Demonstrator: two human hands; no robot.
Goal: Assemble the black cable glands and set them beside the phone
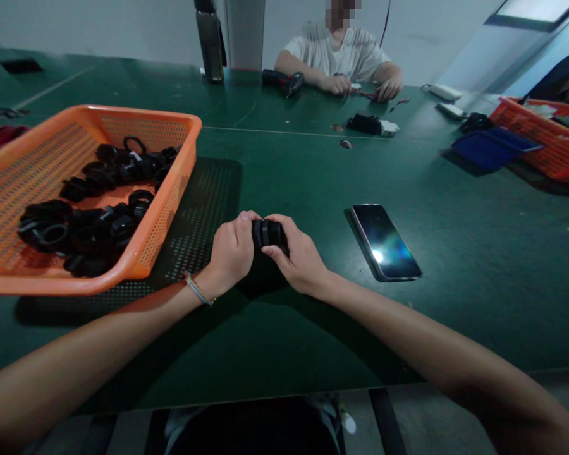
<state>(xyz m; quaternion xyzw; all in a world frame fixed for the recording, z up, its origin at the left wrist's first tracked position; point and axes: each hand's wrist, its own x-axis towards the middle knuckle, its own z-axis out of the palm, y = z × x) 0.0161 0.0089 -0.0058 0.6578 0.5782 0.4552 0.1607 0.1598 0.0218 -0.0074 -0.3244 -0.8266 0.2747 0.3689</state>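
Observation:
Between my two hands is a black ribbed plastic fitting [267, 233], held level just above the green table [294, 354]. My left hand [234, 249] is closed around its left end, thumb on top. On its right end my right hand [299, 256] is closed, thumb in front and fingers behind. The ends of the fitting are partly hidden by the fingers. To the left stands an orange plastic basket [168, 215] with several similar black fittings [95, 230] in two loose heaps. A dark-screened phone [385, 242] lies to the right of my right hand.
Across the table a person [336, 57] in a white shirt handles small red items. A power drill [282, 81], a bottle [210, 44] and a black-and-white part [372, 124] stand or lie farther back. At the right are a blue tray [493, 148] and an orange-red basket [545, 151].

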